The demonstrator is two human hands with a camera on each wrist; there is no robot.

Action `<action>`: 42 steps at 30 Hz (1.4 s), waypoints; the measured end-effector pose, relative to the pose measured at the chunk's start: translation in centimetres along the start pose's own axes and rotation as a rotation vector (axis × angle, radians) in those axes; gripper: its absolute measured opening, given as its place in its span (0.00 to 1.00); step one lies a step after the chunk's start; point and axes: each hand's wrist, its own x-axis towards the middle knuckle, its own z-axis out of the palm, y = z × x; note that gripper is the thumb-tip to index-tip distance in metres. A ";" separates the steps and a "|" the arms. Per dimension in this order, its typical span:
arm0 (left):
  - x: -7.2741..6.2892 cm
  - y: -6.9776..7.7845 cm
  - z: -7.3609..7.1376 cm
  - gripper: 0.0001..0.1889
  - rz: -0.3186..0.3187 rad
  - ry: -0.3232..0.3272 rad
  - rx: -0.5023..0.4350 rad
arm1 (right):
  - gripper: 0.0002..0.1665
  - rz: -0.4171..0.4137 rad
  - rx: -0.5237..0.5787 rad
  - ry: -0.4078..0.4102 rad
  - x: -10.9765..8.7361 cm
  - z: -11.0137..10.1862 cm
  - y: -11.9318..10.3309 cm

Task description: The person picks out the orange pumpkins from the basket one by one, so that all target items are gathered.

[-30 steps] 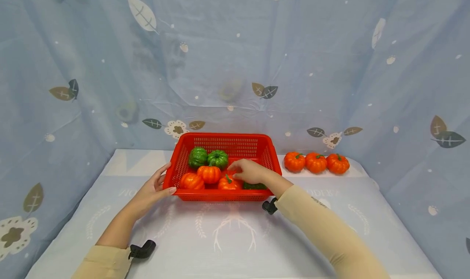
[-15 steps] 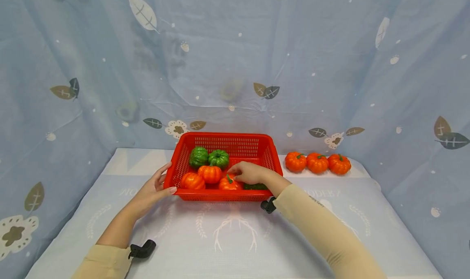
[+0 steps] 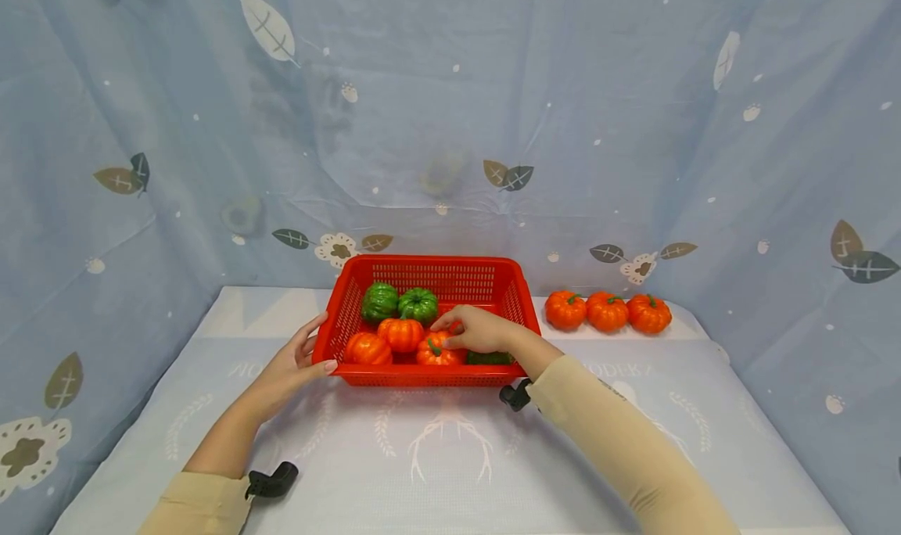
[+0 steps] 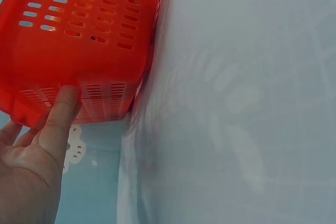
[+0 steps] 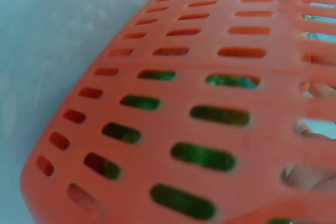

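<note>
Just below the frame's centre, the orange pumpkin [image 3: 432,354] has tipped, seemingly now gripped by the right hand [image 3: 481,331], while the left hand [image 3: 290,369] grips the red basket [image 3: 401,371].

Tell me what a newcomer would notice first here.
Probably the bright red basket toward the back of the pale table, with green pumpkins and orange ones inside. Next, the right grip holding the rightmost orange pumpkin inside, and the left grip touching the basket's left end. Then three orange pumpkins in a row, right of it.
</note>
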 end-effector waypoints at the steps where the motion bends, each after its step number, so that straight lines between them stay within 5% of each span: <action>1: 0.0 0.0 0.0 0.47 -0.001 0.001 -0.001 | 0.20 0.001 -0.002 0.009 0.0 0.0 -0.1; 11: -0.2 0.0 0.1 0.47 -0.002 0.010 0.008 | 0.19 0.107 0.067 0.151 -1.7 -0.8 -0.8; 23: -0.4 0.0 0.1 0.47 -0.007 0.011 0.002 | 0.23 0.103 0.153 0.338 -6.0 -3.1 -1.5; 42: -0.2 0.2 0.1 0.46 0.002 -0.001 -0.017 | 0.27 0.167 0.170 0.605 -13.7 -6.3 1.6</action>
